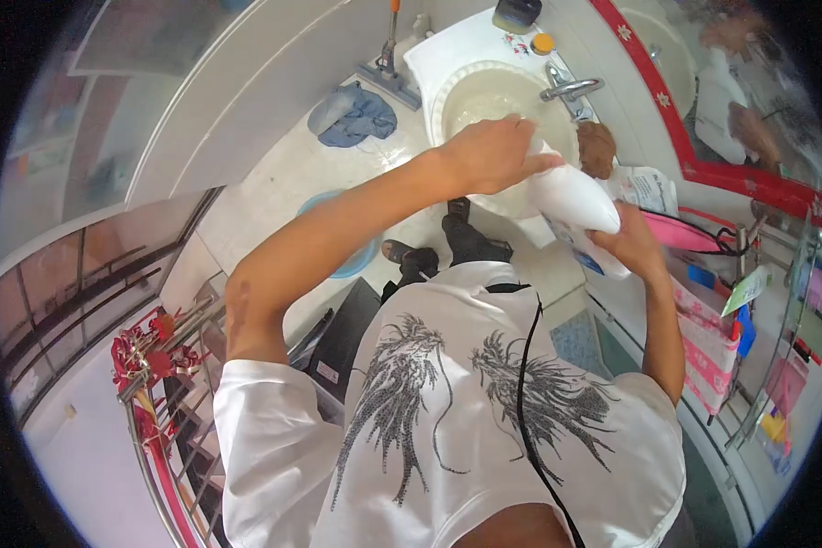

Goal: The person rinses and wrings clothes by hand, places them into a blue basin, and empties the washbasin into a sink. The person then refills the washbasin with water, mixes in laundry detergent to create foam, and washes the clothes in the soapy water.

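A large white plastic bottle (571, 196) is held tilted in front of the washbasin (440, 108). My right hand (632, 239) grips its lower end, with part of a printed label showing below. My left hand (495, 153) is closed at the bottle's top end, over the basin; the fingers hide the cap or neck. Shallow water seems to lie in the basin. A chrome faucet (573, 89) stands at its right side. The mirror (717, 100) reflects the bottle and hands.
A brown object (596, 149) and a white printed package (647, 189) sit right of the basin. An orange-lidded jar (542, 43) stands at the back. On the floor are a blue cloth (352, 115), a mop (389, 78) and a blue tub (361, 258). Racks (744, 365) hang at right.
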